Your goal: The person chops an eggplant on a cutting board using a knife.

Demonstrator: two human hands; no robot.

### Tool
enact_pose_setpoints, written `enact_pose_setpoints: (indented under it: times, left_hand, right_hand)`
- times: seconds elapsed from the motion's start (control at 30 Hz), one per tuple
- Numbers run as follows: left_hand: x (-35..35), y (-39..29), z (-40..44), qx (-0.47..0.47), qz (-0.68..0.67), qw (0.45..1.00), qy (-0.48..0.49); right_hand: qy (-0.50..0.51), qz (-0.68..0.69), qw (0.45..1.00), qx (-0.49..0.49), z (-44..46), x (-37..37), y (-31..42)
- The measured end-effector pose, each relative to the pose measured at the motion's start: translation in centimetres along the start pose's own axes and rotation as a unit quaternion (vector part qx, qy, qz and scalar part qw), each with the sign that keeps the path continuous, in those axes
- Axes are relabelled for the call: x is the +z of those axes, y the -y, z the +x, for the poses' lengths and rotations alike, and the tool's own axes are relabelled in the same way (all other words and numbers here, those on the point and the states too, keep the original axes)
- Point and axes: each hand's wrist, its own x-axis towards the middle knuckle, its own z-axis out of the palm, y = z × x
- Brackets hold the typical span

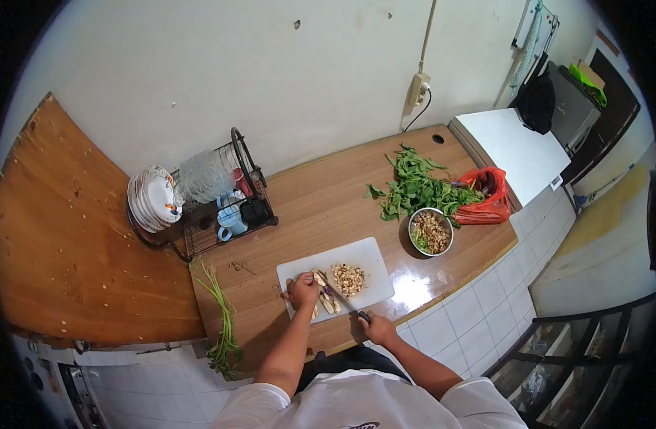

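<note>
A white cutting board point(374, 268) lies on the wooden table. My right hand point(378, 328) is closed round the black handle of a knife point(342, 299), whose blade points up and left over the board. On the board's left part my left hand point(301, 290) is closed on pale strips of a cut vegetable point(329, 303); its fingertips are partly hidden. More strips lie beside and below the blade. Right of the blade sits a pile of small chopped pieces point(349, 279).
A metal bowl of chopped pieces point(430, 232), leafy greens point(421, 184) and a red plastic bag point(485, 207) are at the right. A dish rack point(221, 196) with plates stands at the left. Long green stems point(224, 314) hang over the front left edge.
</note>
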Motion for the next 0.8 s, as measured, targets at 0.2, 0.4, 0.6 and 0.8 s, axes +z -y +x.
enact_pose_setpoints:
  times: [0.2, 0.4, 0.6, 0.8]
  left_hand:
    - [0.6, -0.4, -0.9, 0.015, 0.017, 0.998, -0.054]
    - [0.7, 0.5, -0.4, 0.016, -0.011, 0.999, -0.033]
    - [1.4, 1.3, -0.2, 0.021, -0.026, 0.998, -0.053]
    - [2.7, 2.7, 0.7, 0.022, -0.079, 0.996, -0.029]
  right_hand:
    - [0.003, -0.011, 1.0, 0.019, 1.5, -0.3, 1.2]
    - [0.023, 0.032, 0.999, -0.017, 1.7, -0.4, 0.5]
    - [0.025, 0.039, 0.999, -0.025, 2.2, -0.4, -0.2]
    - [0.054, -0.01, 0.997, -0.046, 4.5, -1.8, 1.0]
